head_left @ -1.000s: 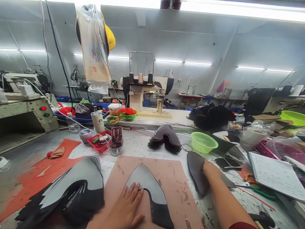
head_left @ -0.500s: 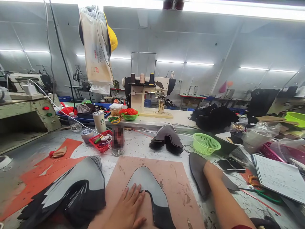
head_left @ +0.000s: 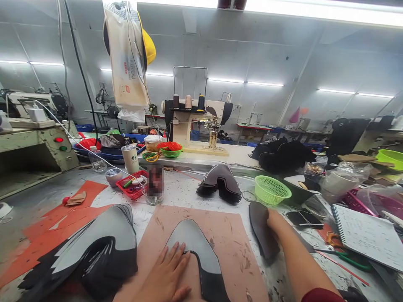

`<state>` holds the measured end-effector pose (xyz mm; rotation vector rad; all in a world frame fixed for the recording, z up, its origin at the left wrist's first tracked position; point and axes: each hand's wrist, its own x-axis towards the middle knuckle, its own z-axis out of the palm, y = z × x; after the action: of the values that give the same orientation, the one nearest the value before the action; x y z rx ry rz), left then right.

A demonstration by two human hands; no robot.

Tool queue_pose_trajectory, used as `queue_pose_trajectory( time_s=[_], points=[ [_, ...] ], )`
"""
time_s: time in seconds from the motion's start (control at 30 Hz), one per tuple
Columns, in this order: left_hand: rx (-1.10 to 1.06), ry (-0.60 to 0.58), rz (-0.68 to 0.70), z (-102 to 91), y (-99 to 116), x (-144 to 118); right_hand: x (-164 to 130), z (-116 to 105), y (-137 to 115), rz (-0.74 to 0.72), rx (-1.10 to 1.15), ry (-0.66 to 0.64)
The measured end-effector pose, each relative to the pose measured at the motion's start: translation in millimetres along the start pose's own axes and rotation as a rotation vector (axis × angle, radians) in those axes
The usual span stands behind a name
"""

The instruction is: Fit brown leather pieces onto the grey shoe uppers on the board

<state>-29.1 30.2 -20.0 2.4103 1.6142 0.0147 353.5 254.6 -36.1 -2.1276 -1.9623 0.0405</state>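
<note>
Little has moved over the last second. The right hand (head_left: 276, 221) has shifted slightly on the dark curved piece (head_left: 261, 228) to the right of the pink mat (head_left: 226, 235), its fingers now at that piece's right edge, a touch nearer the green basket (head_left: 271, 189) than before. The left hand (head_left: 168, 274) has slid a little on the grey V-shaped piece (head_left: 195, 243) on the mat, fingertips edging along its inner notch. The view itself has drifted slightly.

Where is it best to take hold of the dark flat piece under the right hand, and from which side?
Probably at the near, narrow end of the dark flat piece, coming from the right, where the right hand already rests on its edge. It lies flat on the table, so fingers must lift an edge.
</note>
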Motion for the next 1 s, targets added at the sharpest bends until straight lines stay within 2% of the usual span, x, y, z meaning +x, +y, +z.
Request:
queue_pose_trajectory(
  time_s=[0.17,0.37,0.57,0.67,0.73,0.87,1.0],
  points=[
    [0.009,0.013,0.006,-1.5,1,-2,8,4,-7,0.112,-0.141,-0.091],
    [0.014,0.006,0.003,-2.7,2,-2,-3,6,-13,0.141,-0.191,-0.099],
    [-0.005,0.019,0.002,-1.9,3,0,-16,-8,-20,0.114,-0.239,-0.023],
    [-0.044,0.027,0.008,-1.4,3,-1,-32,-21,-31,0.040,-0.297,0.054],
    [-0.071,0.007,0.001,-2.3,2,-2,-48,-28,-42,-0.031,-0.331,0.050],
    [-0.126,-0.064,-0.003,-13.1,7,-3,-97,-45,-69,-0.151,-0.277,-0.129],
    [-0.243,-0.114,-0.113,-38.5,26,3,-156,-86,-100,-0.351,0.026,-0.387]
  ],
)
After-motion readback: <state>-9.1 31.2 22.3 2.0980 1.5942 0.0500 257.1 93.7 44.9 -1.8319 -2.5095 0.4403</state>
